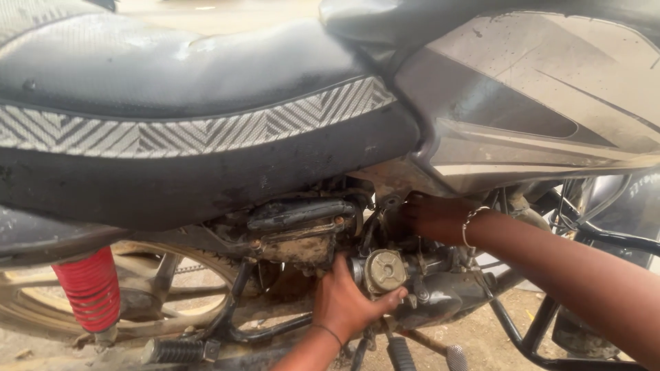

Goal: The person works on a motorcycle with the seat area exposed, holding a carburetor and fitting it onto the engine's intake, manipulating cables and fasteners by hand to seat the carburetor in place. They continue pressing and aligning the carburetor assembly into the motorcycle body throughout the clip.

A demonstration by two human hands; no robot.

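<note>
The left hand point(347, 299) comes up from the near edge and wraps its fingers and thumb around a round, brass-coloured metal part point(385, 270) low on the motorcycle's engine point(440, 292), just under the seat. The right hand point(430, 216) reaches in from the right, a thin bracelet point(469, 223) at its wrist, and goes into the gap beneath the grey fuel tank point(536, 103); its fingers are hidden there, so I cannot tell whether they grip anything. The black seat point(179, 89) with a patterned grey band spans the far left. A red shock spring point(89, 288) stands at the near left, beside the rear wheel point(41, 302)
</note>
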